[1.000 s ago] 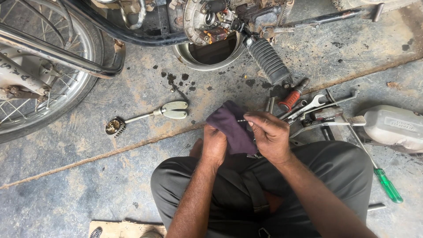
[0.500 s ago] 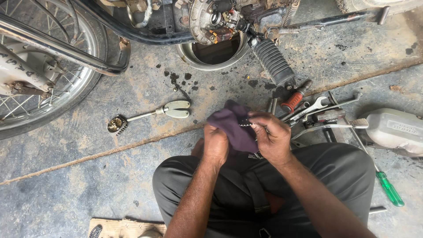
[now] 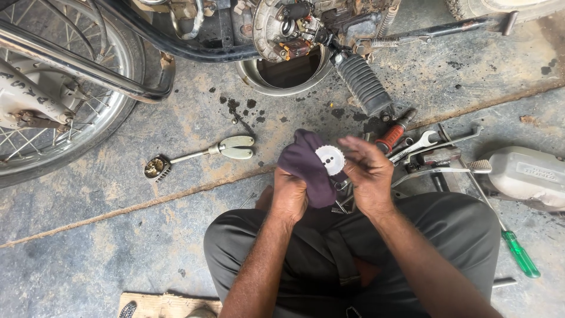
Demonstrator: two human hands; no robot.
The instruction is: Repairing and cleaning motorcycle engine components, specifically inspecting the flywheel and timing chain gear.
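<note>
You sit on the concrete floor (image 3: 88, 259) before a motorcycle, its spoked rear wheel (image 3: 53, 100) at upper left and its open engine (image 3: 288, 29) above a round metal bowl (image 3: 282, 79). A grey engine cover (image 3: 529, 174) lies at far right, beside spanners (image 3: 426, 144) and a green-handled screwdriver (image 3: 518, 253). Your left hand (image 3: 289, 194) grips a dark purple rag (image 3: 306, 165) from below. Your right hand (image 3: 366, 171) pinches a small toothed gear (image 3: 329, 159) against that rag, fingers closed on its edge.
</note>
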